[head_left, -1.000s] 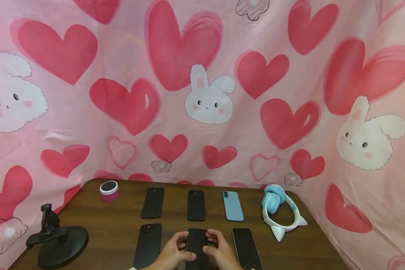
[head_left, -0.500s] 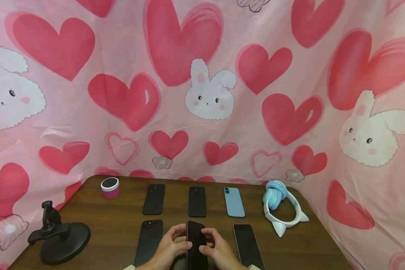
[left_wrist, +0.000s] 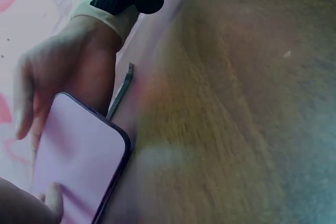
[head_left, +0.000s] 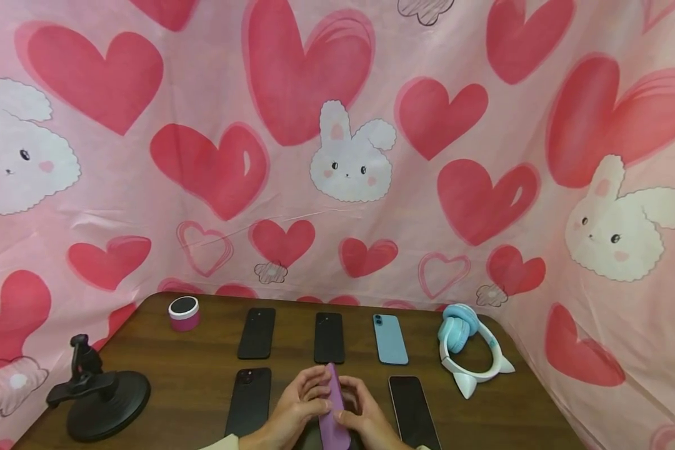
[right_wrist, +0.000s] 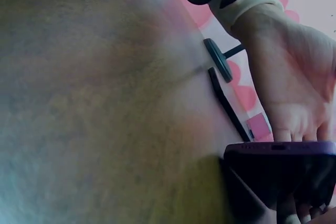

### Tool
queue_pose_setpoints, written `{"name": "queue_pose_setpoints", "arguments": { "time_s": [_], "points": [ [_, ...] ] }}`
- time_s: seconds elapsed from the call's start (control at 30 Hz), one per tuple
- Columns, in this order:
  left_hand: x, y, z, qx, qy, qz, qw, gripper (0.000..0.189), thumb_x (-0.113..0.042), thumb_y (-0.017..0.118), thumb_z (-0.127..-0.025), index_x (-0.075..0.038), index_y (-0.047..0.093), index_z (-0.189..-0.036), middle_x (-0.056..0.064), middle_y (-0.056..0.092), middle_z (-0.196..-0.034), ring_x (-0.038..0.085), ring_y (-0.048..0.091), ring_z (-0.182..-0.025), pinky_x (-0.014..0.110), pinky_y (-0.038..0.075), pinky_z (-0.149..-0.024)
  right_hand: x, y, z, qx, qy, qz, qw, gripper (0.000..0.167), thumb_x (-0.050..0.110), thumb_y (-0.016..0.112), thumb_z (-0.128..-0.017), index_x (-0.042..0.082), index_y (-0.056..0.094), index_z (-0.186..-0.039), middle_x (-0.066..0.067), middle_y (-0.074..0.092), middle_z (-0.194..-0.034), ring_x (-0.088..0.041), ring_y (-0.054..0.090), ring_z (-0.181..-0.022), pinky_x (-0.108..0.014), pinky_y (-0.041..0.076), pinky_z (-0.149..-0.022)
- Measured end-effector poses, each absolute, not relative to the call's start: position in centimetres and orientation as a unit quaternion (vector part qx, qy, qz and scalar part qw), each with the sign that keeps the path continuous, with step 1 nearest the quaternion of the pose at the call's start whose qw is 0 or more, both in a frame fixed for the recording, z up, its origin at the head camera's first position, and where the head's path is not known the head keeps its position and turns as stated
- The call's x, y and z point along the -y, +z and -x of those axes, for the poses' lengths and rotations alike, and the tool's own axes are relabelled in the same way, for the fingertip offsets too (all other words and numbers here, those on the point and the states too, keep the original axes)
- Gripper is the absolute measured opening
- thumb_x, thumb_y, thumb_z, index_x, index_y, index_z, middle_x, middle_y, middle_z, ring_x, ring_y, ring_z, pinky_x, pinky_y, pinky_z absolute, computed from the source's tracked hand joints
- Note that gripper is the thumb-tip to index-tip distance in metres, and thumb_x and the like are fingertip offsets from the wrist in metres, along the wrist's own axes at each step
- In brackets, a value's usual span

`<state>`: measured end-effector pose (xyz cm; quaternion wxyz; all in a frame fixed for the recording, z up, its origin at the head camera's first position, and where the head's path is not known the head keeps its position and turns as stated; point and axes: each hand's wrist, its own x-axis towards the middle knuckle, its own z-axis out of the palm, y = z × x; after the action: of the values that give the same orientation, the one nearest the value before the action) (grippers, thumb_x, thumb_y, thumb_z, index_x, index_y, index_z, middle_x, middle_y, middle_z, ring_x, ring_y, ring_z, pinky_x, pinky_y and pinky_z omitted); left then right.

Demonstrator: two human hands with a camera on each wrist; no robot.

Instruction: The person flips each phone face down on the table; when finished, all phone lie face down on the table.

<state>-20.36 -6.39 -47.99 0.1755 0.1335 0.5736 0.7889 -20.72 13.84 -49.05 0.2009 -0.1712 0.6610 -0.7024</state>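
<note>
In the head view, both hands hold a purple phone [head_left: 332, 415] at the table's front, stood up on its long edge and tilted. My left hand [head_left: 295, 409] grips it from the left, thumb near the middle. On the opposite side my right hand [head_left: 365, 415] grips it with curled fingers and thumb. The left wrist view shows the plain purplish back of the phone [left_wrist: 84, 153]; its black screen side and purple edge appear in the right wrist view, where the phone [right_wrist: 281, 174] has fingers beneath it. Parts of the fingers are hidden.
Black phones lie at left [head_left: 249, 400], back left [head_left: 257, 333] and back middle [head_left: 329, 337]. A light blue phone [head_left: 390, 339], a dark-screened phone [head_left: 414, 412] and cat-ear headphones [head_left: 472, 350] are rightward. A black stand [head_left: 98, 400] and pink-white round object [head_left: 184, 314] are left.
The phone lay with its dark screen upward; both hands have rolled it over onto its edge, so its purple back now shows. The other objects have stayed in place.
</note>
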Motion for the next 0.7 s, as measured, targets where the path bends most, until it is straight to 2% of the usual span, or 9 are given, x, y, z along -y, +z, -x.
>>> {"name": "queue_pose_setpoints", "arguments": {
  "time_s": [0.13,0.3,0.5,0.7],
  "points": [
    [6.09,-48.37,20.49,-0.603,0.77,-0.133,0.163,0.075,-0.004,0.059,-0.091,0.018,0.017,-0.149,0.041,0.03,-0.152,0.027,0.049,-0.13,0.025,0.049,-0.098,-13.88,-49.41,20.65,-0.644,-0.721,0.153,0.206,0.066,0.014,0.049,-0.102,-0.012,0.013,-0.151,-0.038,0.031,-0.152,-0.008,0.051,-0.119,-0.028,0.049,-0.095],
    [6.08,-48.66,20.55,-0.641,0.745,-0.127,0.133,0.072,-0.002,0.062,-0.089,0.02,0.024,-0.146,0.042,0.036,-0.148,0.035,0.05,-0.132,0.031,0.047,-0.104,-13.71,-49.42,20.68,-0.658,-0.717,0.143,0.181,0.066,0.014,0.05,-0.101,-0.013,0.015,-0.15,-0.04,0.025,-0.153,-0.013,0.049,-0.125,-0.027,0.046,-0.096],
    [6.22,-48.55,20.25,-0.652,0.737,-0.132,0.118,0.072,-0.003,0.065,-0.087,0.019,0.028,-0.145,0.041,0.04,-0.147,0.036,0.05,-0.131,0.036,0.046,-0.106,-13.45,-49.15,20.56,-0.663,-0.716,0.148,0.161,0.064,0.015,0.051,-0.101,-0.012,0.019,-0.149,-0.036,0.028,-0.153,-0.012,0.049,-0.126,-0.025,0.047,-0.097],
    [6.34,-48.42,20.13,-0.653,0.735,-0.132,0.123,0.074,-0.006,0.066,-0.087,0.017,0.028,-0.146,0.038,0.04,-0.148,0.036,0.049,-0.132,0.05,0.042,-0.111,-13.24,-49.01,20.46,-0.658,-0.72,0.159,0.156,0.063,0.012,0.051,-0.101,-0.013,0.018,-0.149,-0.037,0.026,-0.153,-0.011,0.048,-0.125,-0.024,0.048,-0.097]
  ]
}}
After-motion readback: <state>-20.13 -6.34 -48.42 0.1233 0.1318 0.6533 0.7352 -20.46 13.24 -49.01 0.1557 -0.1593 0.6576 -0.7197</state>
